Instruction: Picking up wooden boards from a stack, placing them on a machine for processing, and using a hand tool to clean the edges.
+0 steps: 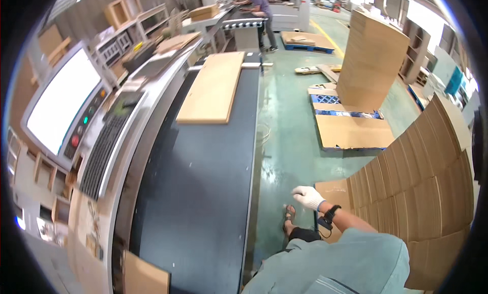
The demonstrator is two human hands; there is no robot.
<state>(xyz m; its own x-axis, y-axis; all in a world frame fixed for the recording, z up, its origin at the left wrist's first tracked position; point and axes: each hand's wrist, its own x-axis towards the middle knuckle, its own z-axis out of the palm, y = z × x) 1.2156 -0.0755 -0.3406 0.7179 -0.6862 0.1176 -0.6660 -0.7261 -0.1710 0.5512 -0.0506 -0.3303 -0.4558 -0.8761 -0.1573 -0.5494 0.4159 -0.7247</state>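
cardboard stack (417, 192) fans out at your right, near at hand for lifting; your gloved right hand (307, 196) hovers by its corner, fingers loose, holding nothing. left hand unseen. board (213, 88) lies far on the belt (198, 192).

- Cardboard sheets (417, 192): brown, flat, stacked in a tall fanned pile at right, upper sheets stepped back.
- Lowest cardboard sheet (333, 189): corner juts left over the green floor, just beside the white-gloved right hand (308, 197).
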